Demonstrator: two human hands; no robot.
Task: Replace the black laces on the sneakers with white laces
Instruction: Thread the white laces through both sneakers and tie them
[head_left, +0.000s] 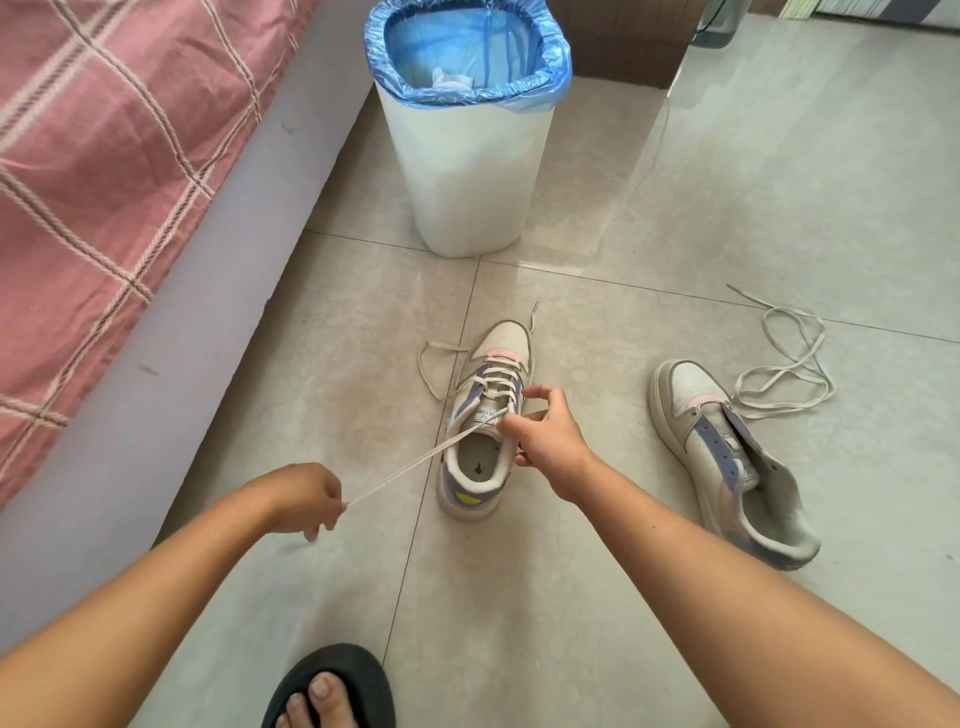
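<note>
- Sneaker (485, 415) upright on floor (675, 208), centre, partly laced w/ white lace (415, 465).
- Left hand (304, 499) pinches lace end, pulled taut to the left.
- Right hand (545, 431) at the tongue, fingers curled round lace.
- 2nd sneaker (727, 457) to the right, unlaced; loose white lace (784, 364) beside it.
- Bin (467, 156) behind, blue liner.

Open tile floor (597, 597) between the forearms and right of the trash bin (467, 171). Bed edge (171, 322) walls off the whole left side. Bin stands just behind the laced sneaker (483, 421), blocking straight ahead. A taut lace (415, 465) spans the gap left of that sneaker. Second sneaker (727, 457) and loose lace (784, 364) lie on the floor at right. Sandalled foot (332, 691) sits near the bottom edge.
</note>
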